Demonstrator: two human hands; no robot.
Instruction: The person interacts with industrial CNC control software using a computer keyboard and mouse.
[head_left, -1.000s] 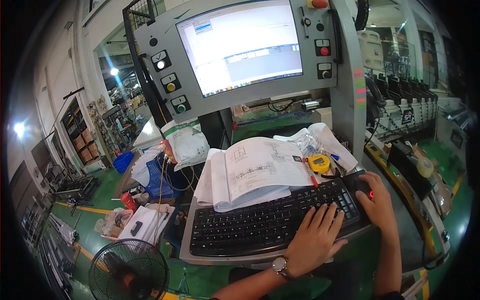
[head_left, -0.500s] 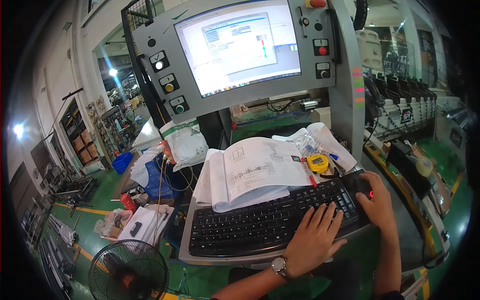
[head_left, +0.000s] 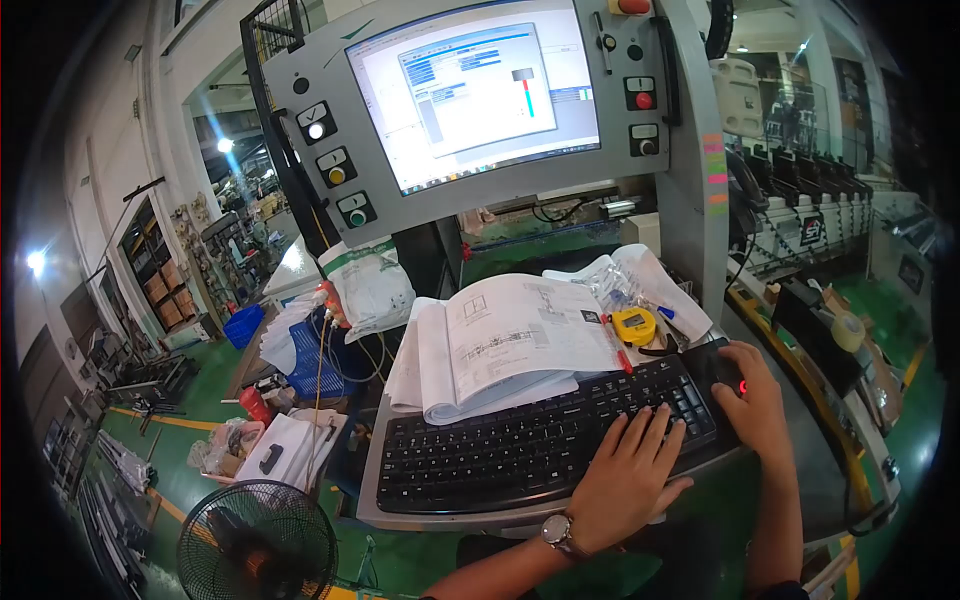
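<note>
Resting with fingers spread apart, the bare left hand [head_left: 625, 482], with a round-faced watch [head_left: 556, 530] strapped at its wrist, was laid over the right-hand part of a long black plastic keyboard [head_left: 490, 455]; nothing was clamped in it. The keyboard was supported on a grey metal shelf [head_left: 450, 520], below a bright rectangular screen [head_left: 480, 100] on which a window was displayed. The bare right hand [head_left: 757, 408] was placed by the keyboard's right end, over what seemed a dark, red-lit mouse [head_left: 743, 387]; since most of it was hidden, its grip could not be told. White printed sheets [head_left: 530, 330] were piled just behind the keyboard, near a yellow tape measure [head_left: 633, 326]. The step in hand was judged to be work in the displayed window; for the next move, light key presses or small mouse shifts were judged to be called for.
</note>
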